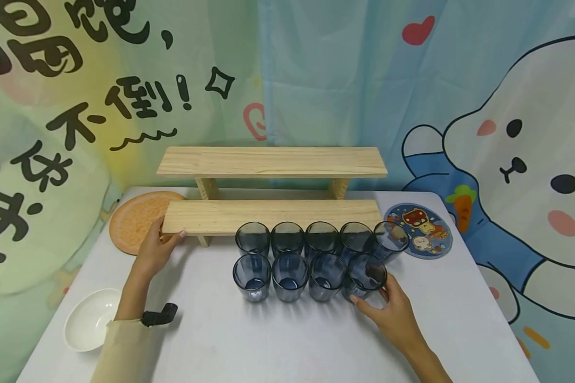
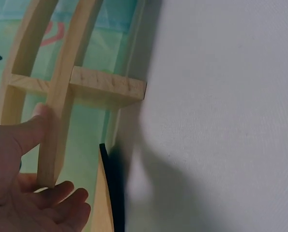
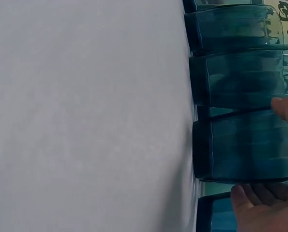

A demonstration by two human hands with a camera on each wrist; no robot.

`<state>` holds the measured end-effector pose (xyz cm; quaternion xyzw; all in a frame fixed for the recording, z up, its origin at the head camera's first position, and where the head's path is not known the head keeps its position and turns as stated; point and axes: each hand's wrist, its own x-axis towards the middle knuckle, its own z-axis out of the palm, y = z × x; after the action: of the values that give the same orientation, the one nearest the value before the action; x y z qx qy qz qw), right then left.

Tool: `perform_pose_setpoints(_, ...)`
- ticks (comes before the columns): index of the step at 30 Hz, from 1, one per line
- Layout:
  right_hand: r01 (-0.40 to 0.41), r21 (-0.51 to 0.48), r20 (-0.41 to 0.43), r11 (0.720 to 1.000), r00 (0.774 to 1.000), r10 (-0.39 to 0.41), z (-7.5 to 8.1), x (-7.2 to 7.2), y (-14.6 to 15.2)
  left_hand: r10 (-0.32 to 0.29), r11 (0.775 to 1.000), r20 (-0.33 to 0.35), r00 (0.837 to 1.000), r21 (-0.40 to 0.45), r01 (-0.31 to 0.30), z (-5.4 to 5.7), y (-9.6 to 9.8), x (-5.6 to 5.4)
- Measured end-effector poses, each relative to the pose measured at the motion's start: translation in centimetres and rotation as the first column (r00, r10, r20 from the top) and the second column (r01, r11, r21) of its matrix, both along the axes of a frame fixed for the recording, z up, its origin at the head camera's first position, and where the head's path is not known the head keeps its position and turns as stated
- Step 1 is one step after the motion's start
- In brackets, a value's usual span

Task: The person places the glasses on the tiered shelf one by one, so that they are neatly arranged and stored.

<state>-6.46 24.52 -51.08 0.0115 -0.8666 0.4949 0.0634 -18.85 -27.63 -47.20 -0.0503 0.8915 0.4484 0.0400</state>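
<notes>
A two-tier wooden shelf [image 1: 273,214] stands at the back of the white table. My left hand [image 1: 152,254] holds the left end of its lower board. In the left wrist view, the thumb lies on one face of the board [image 2: 61,108] and the fingers are curled under its end. Several blue-tinted drinking glasses stand upright in two close rows before the shelf. At the right end of the front row, my right hand [image 1: 394,315] grips a glass [image 1: 364,272]. The right wrist view shows thumb and fingers on opposite sides of that glass [image 3: 245,147].
An orange round mat [image 1: 129,221] lies at the back left, partly beneath the shelf's end. A blue patterned round mat [image 1: 428,234] is at the back right, close to the glasses. Near my left forearm sits a white bowl [image 1: 83,324]. A printed curtain [image 1: 316,80] hangs behind the table.
</notes>
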Motion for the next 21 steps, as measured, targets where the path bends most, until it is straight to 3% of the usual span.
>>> perform_pose_setpoints(16, 0.009, -0.102, 0.005, 0.995, 1.000, -0.009, -0.04, -0.19, -0.12, -0.012, 1.000, -0.013, 1.000, 0.007, 0.012, -0.12, -0.02, 0.15)
perform_pose_setpoints(21, 0.028, -0.080, 0.039, 0.996, 0.999, -0.025, 0.21, -0.01, -0.15, -0.006, 1.000, -0.001, 1.000, 0.008, 0.006, -0.19, -0.01, 0.18)
